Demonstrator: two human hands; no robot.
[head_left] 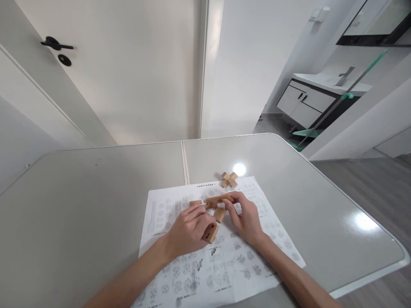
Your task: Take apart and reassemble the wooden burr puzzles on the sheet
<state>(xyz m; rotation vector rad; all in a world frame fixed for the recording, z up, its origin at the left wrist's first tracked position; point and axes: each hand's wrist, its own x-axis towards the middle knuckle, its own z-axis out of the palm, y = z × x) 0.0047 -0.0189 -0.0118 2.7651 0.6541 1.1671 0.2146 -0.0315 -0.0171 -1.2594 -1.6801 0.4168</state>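
My left hand (192, 229) is curled around a notched wooden puzzle piece (211, 234), which sticks out past its thumb side. Between the thumb and fingers of my right hand (245, 214) is a long wooden puzzle piece (218, 198), held level, its left end close to my left fingertips. A short wooden block (220, 214) sits between the two hands; whether it touches either is unclear. Another wooden piece (195, 202) shows just beyond my left fingers, partly hidden. All this is over a printed instruction sheet (154, 252).
An assembled cross-shaped wooden puzzle (230, 180) stands at the sheet's far edge. The grey table (96, 205) has a seam across its middle and a rounded right edge. Beyond are a door (135, 64), a washbasin cabinet (305, 100) and a green-handled broom (366, 70).
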